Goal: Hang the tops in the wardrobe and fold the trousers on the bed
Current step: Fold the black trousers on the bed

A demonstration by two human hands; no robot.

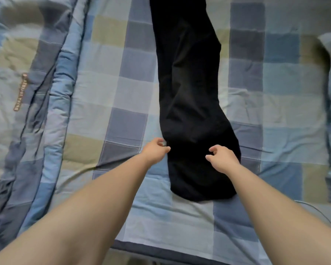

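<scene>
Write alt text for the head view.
Black trousers lie lengthwise on a checked blue bedsheet. The left hand and right hand reach over their near end, fingers loosely curled. A rumpled quilt lies to the left.

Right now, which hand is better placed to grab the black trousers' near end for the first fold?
Probably the right hand: it hovers over the black trousers laid lengthwise on the checked blue bedspread. The left hand sits at their left edge, half off the cloth.
</scene>
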